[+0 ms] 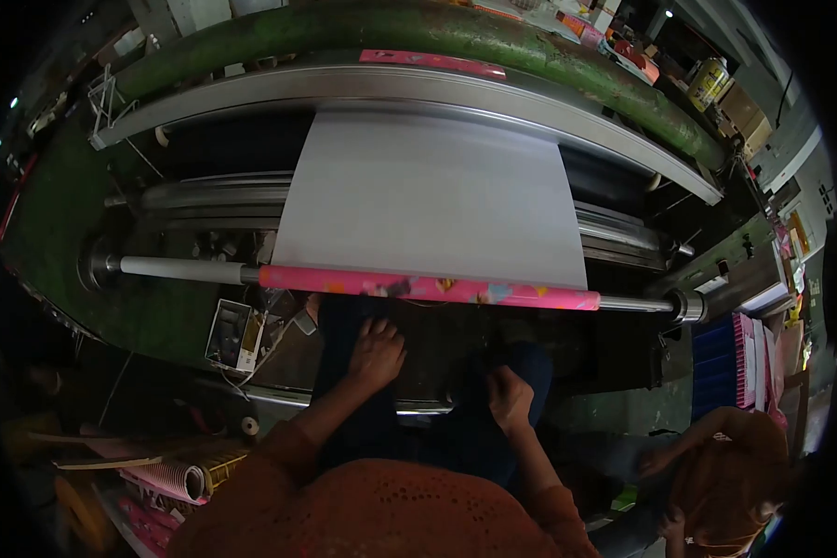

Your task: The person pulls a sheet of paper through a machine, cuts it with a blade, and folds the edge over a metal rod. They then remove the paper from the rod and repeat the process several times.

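Note:
My left hand (378,353) lies on my left thigh, fingers stretched out, nothing in it. On my right thigh rests my right hand (510,398), its fingers curled in; whatever they hold, if anything, is hidden in shadow. Both hands are apart from the machine. Just beyond them, a roll of pink printed sheet (428,286) is wound on a metal shaft (637,304). A wide white sheet (428,200) runs from this roll up under a long metal bar (418,86).
A green roller (418,33) spans the back. Left of my legs sits an open box (233,335) with cables. Another person (730,479) sits at the lower right, near blue and pink stacks (721,363). Rolled material (172,479) lies at the lower left.

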Tool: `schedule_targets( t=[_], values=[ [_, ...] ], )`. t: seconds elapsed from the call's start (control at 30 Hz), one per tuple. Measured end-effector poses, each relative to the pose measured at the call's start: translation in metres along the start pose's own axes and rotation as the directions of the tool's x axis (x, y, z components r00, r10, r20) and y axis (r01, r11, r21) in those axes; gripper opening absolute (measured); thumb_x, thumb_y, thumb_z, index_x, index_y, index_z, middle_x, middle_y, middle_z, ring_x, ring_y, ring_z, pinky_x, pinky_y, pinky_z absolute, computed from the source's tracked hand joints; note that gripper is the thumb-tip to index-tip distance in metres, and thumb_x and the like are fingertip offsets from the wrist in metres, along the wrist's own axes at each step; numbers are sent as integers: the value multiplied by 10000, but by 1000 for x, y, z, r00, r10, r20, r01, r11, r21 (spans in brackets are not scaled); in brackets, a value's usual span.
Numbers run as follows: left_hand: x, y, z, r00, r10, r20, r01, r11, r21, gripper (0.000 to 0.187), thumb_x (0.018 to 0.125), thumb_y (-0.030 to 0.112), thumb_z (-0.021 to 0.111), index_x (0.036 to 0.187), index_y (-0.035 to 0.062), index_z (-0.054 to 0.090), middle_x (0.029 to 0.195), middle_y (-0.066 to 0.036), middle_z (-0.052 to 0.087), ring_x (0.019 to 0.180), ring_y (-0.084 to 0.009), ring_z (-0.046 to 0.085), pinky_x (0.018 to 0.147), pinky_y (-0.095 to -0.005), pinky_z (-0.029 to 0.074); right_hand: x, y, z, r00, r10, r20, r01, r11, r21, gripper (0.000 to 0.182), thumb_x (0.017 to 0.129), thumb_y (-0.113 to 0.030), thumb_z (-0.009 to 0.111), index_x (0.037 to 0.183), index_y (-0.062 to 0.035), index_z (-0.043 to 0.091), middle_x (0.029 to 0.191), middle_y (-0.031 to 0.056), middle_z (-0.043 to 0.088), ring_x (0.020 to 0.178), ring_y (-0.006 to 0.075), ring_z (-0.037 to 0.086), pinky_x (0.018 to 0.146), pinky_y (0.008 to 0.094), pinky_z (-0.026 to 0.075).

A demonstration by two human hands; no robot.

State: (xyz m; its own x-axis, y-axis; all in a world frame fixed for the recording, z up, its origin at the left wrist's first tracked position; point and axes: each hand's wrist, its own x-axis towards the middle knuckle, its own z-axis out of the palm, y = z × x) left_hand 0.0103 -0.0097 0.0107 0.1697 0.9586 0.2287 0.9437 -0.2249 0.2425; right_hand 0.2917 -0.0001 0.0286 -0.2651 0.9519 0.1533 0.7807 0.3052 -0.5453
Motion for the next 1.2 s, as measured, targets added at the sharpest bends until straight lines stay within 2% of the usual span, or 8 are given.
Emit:
schedule_targets(
  t=[0.33, 0.43, 0.57, 0.67, 0.87, 0.93, 1.03, 1.2],
  values=[
    [-6, -5, 5, 999, 12, -31, -13, 999, -33, 192, 774, 243, 664, 825, 58, 669, 907, -106, 613, 1054, -263, 517, 1055, -472, 313, 6, -11, 0, 999, 11, 45, -9, 999, -47, 71, 844, -121, 603, 856, -54, 622, 783, 146, 640, 729, 333, 648, 645, 394, 506],
    [-7, -5, 6, 998, 8, -55, -11, 998, -63, 182, 783, 241, 655, 815, 63, 668, 901, -108, 612, 1036, -275, 527, 1064, -482, 301, 21, -42, -15, 986, 1, 170, -21, 993, 118, 59, 833, -93, 623, 852, -38, 632, 777, 151, 638, 699, 334, 645, 645, 363, 511],
    [-5, -3, 13, 997, -30, -77, 19, 991, -135, 168, 781, 234, 655, 816, 70, 655, 904, -110, 603, 1007, -287, 538, 1015, -471, 353, 86, -158, -64, 930, -259, 260, 163, 926, 340, 71, 785, -10, 667, 845, -17, 629, 736, 144, 634, 646, 271, 637, 598, 298, 497],
    [-2, 2, 5, 992, -30, -124, -2, 968, -253, 145, 784, 207, 654, 830, 70, 640, 917, -115, 596, 978, -294, 552, 901, -442, 435, 155, -232, -56, 836, -543, 80, 486, 800, 351, 55, 795, -18, 660, 840, -4, 632, 734, 123, 639, 649, 218, 623, 597, 295, 486],
    [-5, 5, -82, 900, 223, -374, -330, 910, -251, 157, 783, 201, 668, 830, 62, 613, 893, -93, 563, 895, -278, 552, 781, -401, 475, 258, -294, 32, 742, -623, 250, 576, 782, 239, 82, 823, -88, 628, 860, -22, 659, 770, 147, 667, 676, 285, 645, 642, 342, 510],
    [4, -4, -123, 743, 197, -640, -298, 953, -53, 274, 760, 236, 705, 950, 57, 624, 969, -100, 564, 935, -271, 537, 887, -420, 438, 261, -299, 44, 720, -645, 255, 628, 763, 154, 91, 801, -99, 623, 844, -25, 655, 788, 161, 673, 716, 330, 653, 661, 383, 514],
    [12, -24, -174, 874, 22, -486, -57, 997, -58, 411, 749, 289, 718, 1059, 40, 615, 1038, -130, 564, 965, -278, 536, 934, -445, 416, 259, -297, 53, 722, -646, 248, 634, 761, 135, 114, 789, -148, 604, 843, -61, 656, 778, 167, 663, 758, 363, 641, 676, 437, 514],
    [22, -60, -161, 948, 38, -316, -4, 994, 109, 427, 713, 402, 704, 929, 54, 583, 911, -87, 538, 881, -245, 518, 810, -405, 414, 263, -308, 60, 678, -678, 284, 690, 720, 71, 104, 763, -126, 611, 826, -55, 653, 763, 176, 655, 762, 365, 641, 676, 443, 518]
  ],
)
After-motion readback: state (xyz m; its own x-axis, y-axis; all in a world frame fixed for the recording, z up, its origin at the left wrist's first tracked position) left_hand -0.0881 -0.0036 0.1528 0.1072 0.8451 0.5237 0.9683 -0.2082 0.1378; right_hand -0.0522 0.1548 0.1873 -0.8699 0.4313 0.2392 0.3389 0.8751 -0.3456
